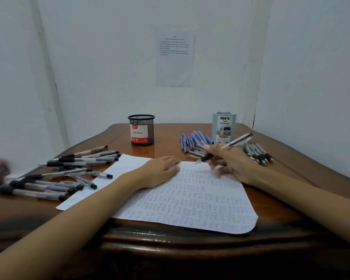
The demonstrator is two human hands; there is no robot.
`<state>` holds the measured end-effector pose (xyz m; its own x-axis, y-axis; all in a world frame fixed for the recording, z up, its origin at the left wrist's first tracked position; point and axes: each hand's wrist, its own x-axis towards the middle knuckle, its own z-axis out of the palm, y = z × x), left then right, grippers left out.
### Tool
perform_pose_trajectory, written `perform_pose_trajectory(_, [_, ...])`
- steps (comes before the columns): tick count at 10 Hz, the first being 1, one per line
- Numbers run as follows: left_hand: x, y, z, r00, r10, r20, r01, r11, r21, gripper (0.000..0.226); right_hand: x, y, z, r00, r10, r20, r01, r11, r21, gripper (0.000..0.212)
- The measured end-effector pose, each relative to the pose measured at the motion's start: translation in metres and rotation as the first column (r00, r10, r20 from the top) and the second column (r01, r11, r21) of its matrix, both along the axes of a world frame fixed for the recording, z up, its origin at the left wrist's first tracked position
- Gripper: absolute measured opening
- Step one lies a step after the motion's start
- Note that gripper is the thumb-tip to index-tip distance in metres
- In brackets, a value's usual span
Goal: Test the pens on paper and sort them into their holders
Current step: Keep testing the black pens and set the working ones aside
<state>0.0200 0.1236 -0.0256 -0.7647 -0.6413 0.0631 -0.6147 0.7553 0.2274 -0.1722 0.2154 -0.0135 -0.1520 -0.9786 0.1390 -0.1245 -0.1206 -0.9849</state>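
Pen test: one clear pen (226,147) in hand, tip at the paper (186,199).
Well left of the grip: loose black pens (55,174) on the table (291,168). Left hand (160,172) lies flat on the paper with straight fingers. Mesh cup (141,130) stands behind-left. Blue pens (194,140) lie just behind the grip. Right hand (230,164) has its fingers curled round the pen. Desk organizer (223,127) stands behind. More black pens (257,152) lie just right.

1. Soft, cool, even light fills the room; the white wall (109,57) reads bluish-grey, with no hard shadows.
2. Faint glare streaks the front edge of the table (150,240).
3. Motion blur smears the right hand (232,166) and its pen (233,144).
4. Wide-angle distortion bows the wall corners; the near foreground falls dark.
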Motion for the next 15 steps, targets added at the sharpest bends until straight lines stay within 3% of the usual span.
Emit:
perform_pose_trajectory(1, [0.0003, -0.0009, -0.0008, 1.0, 0.001, 0.0, -0.001, 1.0, 0.001, 0.048, -0.0046, -0.004, -0.0058, 0.967, -0.194, -0.164, 0.177, 0.978, -0.108, 0.035])
perform_pose_trajectory(2, [-0.0004, -0.0014, -0.0009, 1.0, 0.004, 0.005, -0.004, 1.0, 0.003, 0.048, -0.0051, -0.0056, -0.0066, 0.968, -0.216, -0.13, 0.201, 0.973, -0.116, 0.035])
perform_pose_trajectory(7, [0.0, -0.0038, -0.0025, 1.0, 0.005, 0.006, -0.005, 1.0, -0.002, 0.049, -0.0049, -0.0112, -0.01, 0.913, -0.279, -0.298, 0.242, 0.958, -0.156, 0.037])
perform_pose_trajectory(11, [-0.0006, -0.001, -0.0013, 1.0, 0.006, 0.019, -0.005, 1.0, -0.011, 0.049, -0.007, -0.0101, -0.0109, 0.903, -0.315, -0.293, 0.271, 0.945, -0.181, 0.028])
perform_pose_trajectory(15, [0.0002, -0.002, -0.0017, 1.0, 0.004, 0.009, -0.004, 1.0, -0.009, 0.049, -0.0067, -0.0115, -0.0121, 0.882, -0.318, -0.348, 0.258, 0.944, -0.207, 0.035])
